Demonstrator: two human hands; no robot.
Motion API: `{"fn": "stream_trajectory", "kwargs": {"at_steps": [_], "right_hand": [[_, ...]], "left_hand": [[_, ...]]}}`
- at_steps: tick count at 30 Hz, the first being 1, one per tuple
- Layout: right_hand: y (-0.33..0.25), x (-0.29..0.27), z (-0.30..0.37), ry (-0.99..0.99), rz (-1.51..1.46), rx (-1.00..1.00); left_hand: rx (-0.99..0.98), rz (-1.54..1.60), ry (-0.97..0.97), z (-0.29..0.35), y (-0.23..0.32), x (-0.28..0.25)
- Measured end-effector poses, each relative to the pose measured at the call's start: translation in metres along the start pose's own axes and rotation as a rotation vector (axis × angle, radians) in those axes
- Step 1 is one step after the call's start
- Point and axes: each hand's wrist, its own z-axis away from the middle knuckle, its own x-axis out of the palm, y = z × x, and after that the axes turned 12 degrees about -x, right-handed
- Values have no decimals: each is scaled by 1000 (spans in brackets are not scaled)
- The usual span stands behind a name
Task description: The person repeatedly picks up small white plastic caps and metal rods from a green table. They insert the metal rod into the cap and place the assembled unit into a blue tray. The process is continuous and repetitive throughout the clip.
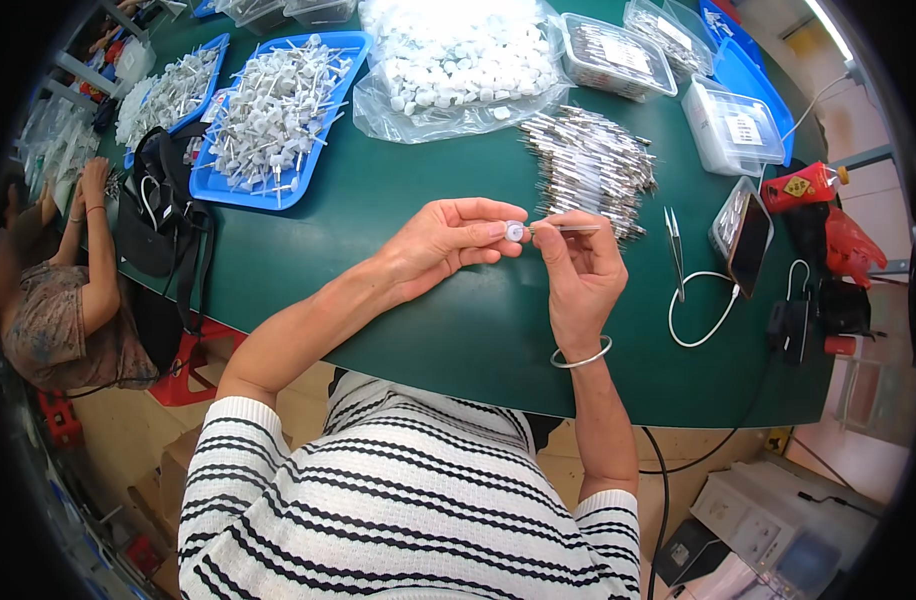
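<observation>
My left hand (453,243) pinches a small round white cap (514,231) between thumb and fingers. Close against it, my right hand (581,265) grips a thin metal rod (578,228) that lies level, its tip pointing at the cap. Whether the tip touches or enters the cap I cannot tell. Beyond my right hand lies a heap of slim metal-and-clear rods (593,165). A plastic bag full of white caps (463,85) sits straight ahead. To the left, a blue tray (303,190) holds many white caps with rods attached.
Tweezers (674,250) and a white cable (700,340) lie at the right, near a phone (749,245) leaning on a plastic box. Lidded clear boxes (618,55) stand at the back right. A black bag (158,225) hangs at the left edge, near another person (78,310).
</observation>
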Motion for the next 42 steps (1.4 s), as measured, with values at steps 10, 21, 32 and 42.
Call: {"fn": "stream_trajectory", "kwargs": {"at_steps": [10,21,32,42], "right_hand": [[-1,-1,0,-13,60,-20],[0,-3,1,-88,182,-86],[-1,-1,-1,-44,206,-105],[-4,-1,-3,-72,205,-103]], "left_hand": [[-2,-2,-5,1,-1,-1],[7,-33,13,0,-1,-1],[10,-38,21,1,-2,-2],[42,-120,33,0,-3,-2]]}}
